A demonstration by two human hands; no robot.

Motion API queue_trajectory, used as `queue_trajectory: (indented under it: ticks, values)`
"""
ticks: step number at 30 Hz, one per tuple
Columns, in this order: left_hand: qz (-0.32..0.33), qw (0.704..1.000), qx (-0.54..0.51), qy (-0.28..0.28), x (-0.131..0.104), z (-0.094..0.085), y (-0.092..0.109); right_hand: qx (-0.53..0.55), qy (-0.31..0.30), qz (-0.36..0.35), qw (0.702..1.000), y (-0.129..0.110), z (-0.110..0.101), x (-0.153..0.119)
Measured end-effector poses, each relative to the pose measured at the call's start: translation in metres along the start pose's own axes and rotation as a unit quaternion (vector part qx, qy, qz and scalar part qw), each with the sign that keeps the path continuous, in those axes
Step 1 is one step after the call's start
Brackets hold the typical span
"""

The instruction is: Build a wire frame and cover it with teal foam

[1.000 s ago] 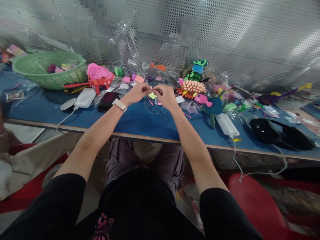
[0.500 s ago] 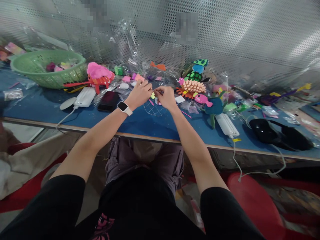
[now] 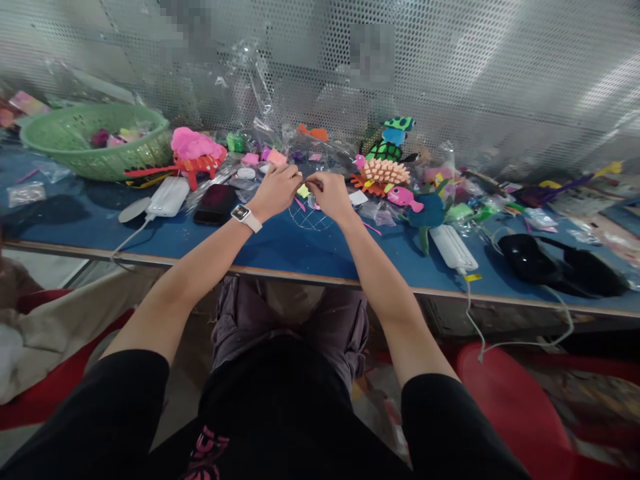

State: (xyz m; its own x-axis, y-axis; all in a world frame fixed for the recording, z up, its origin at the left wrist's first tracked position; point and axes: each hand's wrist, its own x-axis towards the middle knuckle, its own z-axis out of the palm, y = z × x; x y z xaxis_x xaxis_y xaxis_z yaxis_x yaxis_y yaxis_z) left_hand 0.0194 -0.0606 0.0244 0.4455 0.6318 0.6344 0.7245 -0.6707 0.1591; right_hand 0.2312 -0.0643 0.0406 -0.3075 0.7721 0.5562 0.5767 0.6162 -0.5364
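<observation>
Over the blue table [image 3: 280, 247], my left hand [image 3: 278, 190] and my right hand [image 3: 329, 195] meet almost fingertip to fingertip. Both have their fingers closed in a pinch; what they pinch is too small to make out. A small yellow-green piece [image 3: 303, 191] shows between them. Just below lies a round wire mesh [image 3: 311, 220] with thin pink strips [image 3: 300, 205] around it. A white watch [image 3: 241, 213] is on my left wrist. Foam blocks [image 3: 277, 157] in pink and orange lie beyond my left hand, and a white card [image 3: 358, 198] is right of my right hand.
A green basket [image 3: 55, 143], a pink and red toy [image 3: 193, 148], a white power bank [image 3: 169, 197] and a dark phone [image 3: 215, 204] are at left. To the right are foam animals [image 3: 387, 172], another white power bank [image 3: 454, 249] and a black object [image 3: 530, 259]. Another person's leg shows at lower left.
My hands stay close together with only slight finger and wrist shifts; the left wrist has turned a little. The camera view has shifted slightly.
</observation>
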Motion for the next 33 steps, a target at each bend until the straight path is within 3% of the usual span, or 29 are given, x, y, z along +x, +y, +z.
queue_trajectory:
  ticks: [4,9,17,24,26,30,33]
  values:
    - [-0.005,0.999,-0.043,0.015,0.002,0.003,-0.005,-0.019,-0.025,-0.028,0.999,0.006,-0.008,0.002]
    - [-0.051,0.981,-0.188,0.005,0.010,0.004,-0.016,0.008,-0.037,-0.053,0.998,0.008,-0.017,0.001]
    - [-0.145,0.918,-0.363,-0.061,0.011,-0.001,-0.023,0.016,-0.038,-0.066,0.997,-0.003,-0.023,-0.002]
    - [-0.146,0.854,-0.481,-0.137,0.010,-0.013,-0.029,0.026,-0.039,-0.032,0.998,-0.012,-0.024,-0.005]
    - [-0.147,0.860,-0.473,-0.123,0.010,-0.015,-0.027,0.040,-0.031,-0.020,0.999,-0.012,-0.024,-0.005]
    - [-0.129,0.902,-0.406,-0.070,0.010,-0.011,-0.023,0.064,-0.026,-0.006,0.998,-0.010,-0.023,-0.004]
    - [-0.107,0.918,-0.376,-0.064,0.011,-0.005,-0.023,0.086,-0.025,0.009,0.996,-0.006,-0.020,-0.004]
